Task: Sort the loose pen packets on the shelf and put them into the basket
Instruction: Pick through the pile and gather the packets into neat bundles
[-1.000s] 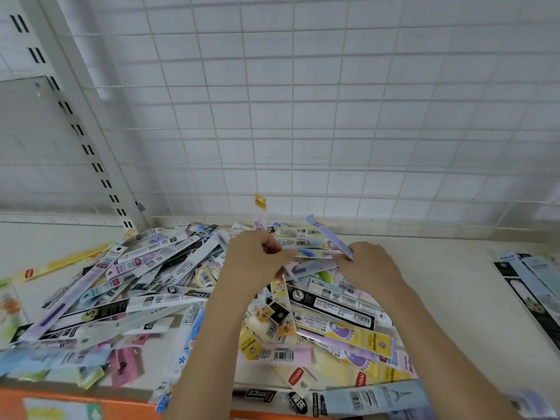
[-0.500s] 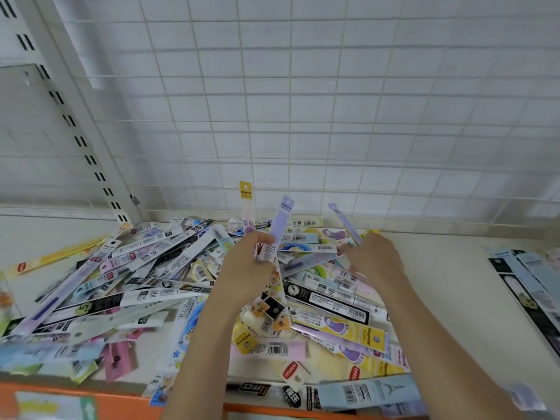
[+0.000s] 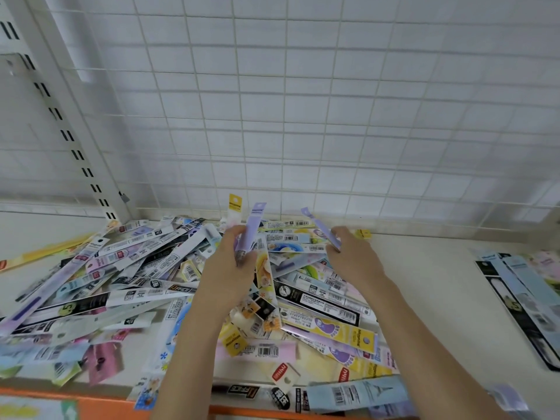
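A big heap of loose pen packets [image 3: 151, 277] covers the white shelf [image 3: 430, 286]. Above its far middle, my left hand [image 3: 230, 268] grips a few upright packets: a lilac pen packet [image 3: 253, 228] in front and a yellow-topped packet [image 3: 235, 204] behind it. My right hand [image 3: 354, 259] pinches a thin lilac packet [image 3: 318, 227] that slants up to the left. No basket is in view.
A white wire grid [image 3: 303, 101] backs the shelf, with a slotted upright post [image 3: 60, 125] at the left. A neat row of packets [image 3: 521, 298] lies at the right edge. The shelf's front lip is orange [image 3: 100, 404].
Both hands have lifted off the heap. A lilac packet has come into my left hand beside the yellow-topped one, and the right hand's lilac packet is raised higher.
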